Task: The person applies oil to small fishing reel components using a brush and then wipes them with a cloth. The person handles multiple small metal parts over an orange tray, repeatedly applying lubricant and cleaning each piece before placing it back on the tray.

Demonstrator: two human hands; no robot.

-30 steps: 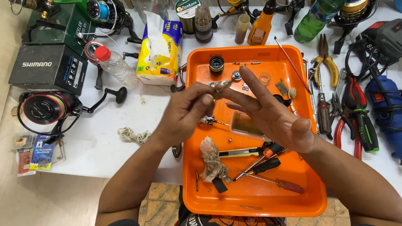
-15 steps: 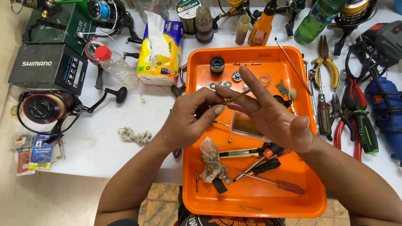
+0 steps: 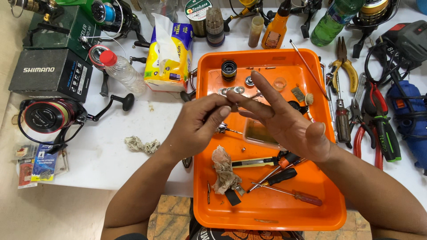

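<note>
Over the orange tray [image 3: 338, 209], left hand [image 3: 198, 124] fingers [image 3: 222, 103] pinch a small metal part [image 3: 235, 106]; right hand [image 3: 284, 122] fingers [image 3: 262, 86] are spread open, touching it. Washers [image 3: 233, 90] lie just beyond.

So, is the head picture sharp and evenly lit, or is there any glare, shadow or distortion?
Head view: mostly sharp, with bright, even light. The orange tray shows a soft sheen, not hard glare. The left hand and right hand cast only faint shadows. The small part pinched between them is too small to resolve. Straight edges bend slightly near the frame's border.
</note>
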